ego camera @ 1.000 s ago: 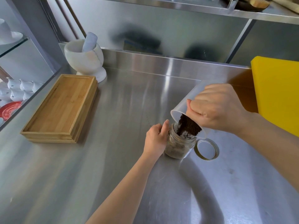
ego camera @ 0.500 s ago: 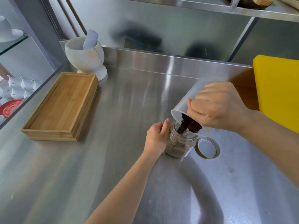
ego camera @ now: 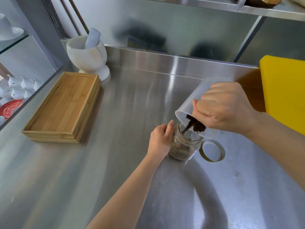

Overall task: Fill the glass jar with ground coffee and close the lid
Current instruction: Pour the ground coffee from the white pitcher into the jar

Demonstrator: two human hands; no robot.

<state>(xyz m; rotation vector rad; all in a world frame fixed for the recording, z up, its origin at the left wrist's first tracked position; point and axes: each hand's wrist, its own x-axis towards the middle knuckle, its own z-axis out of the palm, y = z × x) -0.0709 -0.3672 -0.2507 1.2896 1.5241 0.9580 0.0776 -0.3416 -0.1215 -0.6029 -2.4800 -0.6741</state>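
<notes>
Head view: right hand [ego camera: 224, 108] grips a tilted plastic cup [ego camera: 189, 104], pouring ground coffee [ego camera: 196, 125] into the part-filled glass jar [ego camera: 183, 146] clasped by left hand [ego camera: 160, 139]; lid [ego camera: 212, 150] lies unfitted beside the jar.

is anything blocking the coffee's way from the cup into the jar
Nothing visible does. The plastic cup tips over the open glass jar, ground coffee falling in; the lid lies on the counter beside it.

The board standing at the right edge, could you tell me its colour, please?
Bright yellow board, head view.

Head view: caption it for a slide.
Right hand tips ground coffee from a plastic cup into the glass jar steadied by the left hand.
</notes>
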